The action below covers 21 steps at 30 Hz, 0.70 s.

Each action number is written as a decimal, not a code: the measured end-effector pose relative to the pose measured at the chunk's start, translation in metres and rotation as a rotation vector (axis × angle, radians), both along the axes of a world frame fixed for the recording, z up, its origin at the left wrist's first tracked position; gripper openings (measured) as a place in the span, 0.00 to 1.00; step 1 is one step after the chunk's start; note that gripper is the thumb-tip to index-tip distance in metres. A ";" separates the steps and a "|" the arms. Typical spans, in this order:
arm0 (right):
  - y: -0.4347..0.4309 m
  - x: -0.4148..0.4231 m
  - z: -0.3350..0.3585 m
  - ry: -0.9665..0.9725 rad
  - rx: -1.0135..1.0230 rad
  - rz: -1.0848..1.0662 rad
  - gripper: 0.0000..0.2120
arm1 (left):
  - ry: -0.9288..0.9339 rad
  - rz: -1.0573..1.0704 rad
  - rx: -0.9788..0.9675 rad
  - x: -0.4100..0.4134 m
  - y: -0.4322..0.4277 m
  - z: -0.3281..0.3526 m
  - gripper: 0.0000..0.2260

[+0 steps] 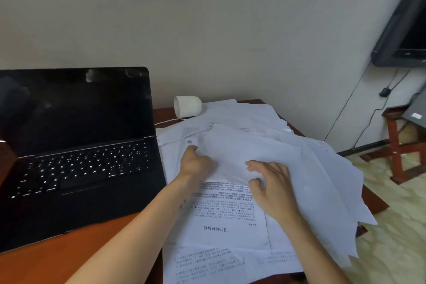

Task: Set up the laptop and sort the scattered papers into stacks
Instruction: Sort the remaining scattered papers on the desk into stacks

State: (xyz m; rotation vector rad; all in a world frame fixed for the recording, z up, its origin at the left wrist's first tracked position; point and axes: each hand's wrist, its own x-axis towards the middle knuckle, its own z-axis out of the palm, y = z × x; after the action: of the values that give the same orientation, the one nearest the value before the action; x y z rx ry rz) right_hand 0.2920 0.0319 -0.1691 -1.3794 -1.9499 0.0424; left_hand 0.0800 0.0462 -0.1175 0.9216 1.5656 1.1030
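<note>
Your right fingers [258, 166] lie spread and bent on top of the blank sheet [249, 147], while those of your left hand [196, 163] are tucked under its left edge and hidden, so I cannot tell whether they pinch it. Lift that 1 sheet from the left and let your right hand [274, 189] hold down the printed page [226, 214] beneath, so the loose papers [322, 180], which overhang the right edge of the tabletop [103, 237], do not slide off. The laptop [76, 168] stands open, screen dark, at the left; build your stacks clear of it.
</note>
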 end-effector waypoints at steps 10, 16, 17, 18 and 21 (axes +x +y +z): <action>0.008 0.022 0.021 0.487 -0.373 0.016 0.16 | -0.137 -0.070 -0.051 -0.041 -0.027 -0.004 0.30; 0.005 0.043 0.038 0.130 -0.551 -0.018 0.27 | -0.226 -0.234 -0.053 -0.066 -0.045 -0.003 0.24; 0.004 0.045 0.039 0.090 -0.606 -0.004 0.32 | -0.207 -0.241 -0.033 -0.068 -0.047 -0.004 0.23; 0.002 0.046 0.040 0.046 -0.651 0.018 0.36 | -0.189 -0.245 -0.016 -0.069 -0.051 -0.003 0.23; -0.003 0.042 0.046 -0.101 -0.683 0.049 0.42 | -0.185 -0.169 0.001 -0.070 -0.058 -0.003 0.24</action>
State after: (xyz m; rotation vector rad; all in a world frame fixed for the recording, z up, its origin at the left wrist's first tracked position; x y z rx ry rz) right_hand 0.3339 0.0290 -0.1227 -1.7765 -2.1522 0.7326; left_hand 0.0098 -0.0120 -0.1206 0.9078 1.3123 1.0382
